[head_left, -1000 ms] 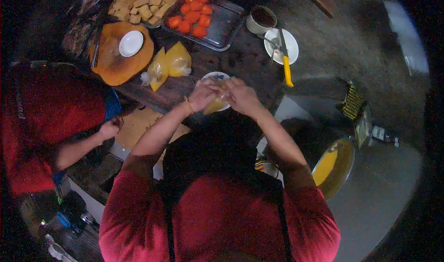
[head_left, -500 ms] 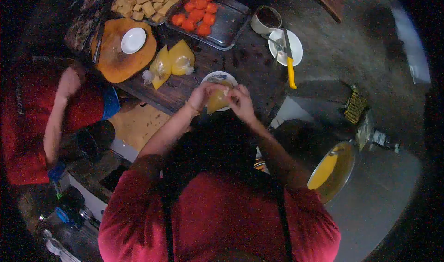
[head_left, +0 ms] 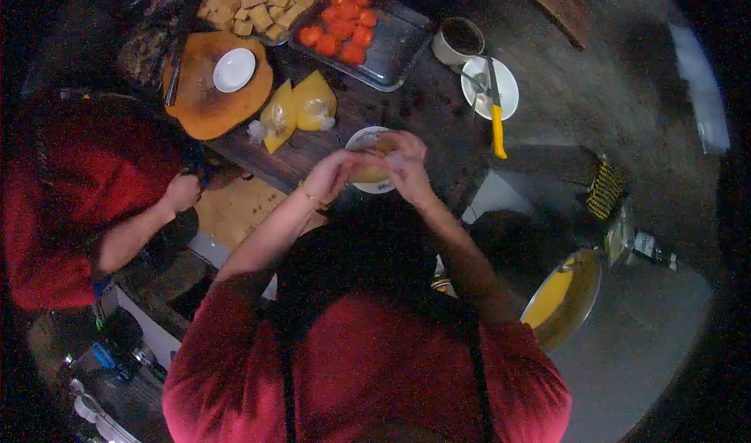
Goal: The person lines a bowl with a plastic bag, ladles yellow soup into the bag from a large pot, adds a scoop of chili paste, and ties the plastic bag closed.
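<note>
Yellow bag (head_left: 370, 174) is hanging over the white bowl (head_left: 361, 139), and the left hand (head_left: 332, 175) and right hand (head_left: 408, 166) are pinching it with their fingers. Two full bags (head_left: 315, 105) are lying at ten o'clock, the tray (head_left: 395, 43) at twelve, the knife (head_left: 497, 122) at two.

So we've got a dark wooden table (head_left: 430, 111) here, grain showing, with some darker spots near the middle. Sitting right on it we have a round orange-brown board (head_left: 198, 114), two knotted clear bags (head_left: 316, 103) of yellow stuff just beside it, and a dark rectangular tray (head_left: 397, 48) with a platter (head_left: 275, 43) next to it. Over to the right we've got a cup (head_left: 448, 53) near a white plate (head_left: 507, 83), plus a patterned bowl (head_left: 364, 133) towards our side.
</note>
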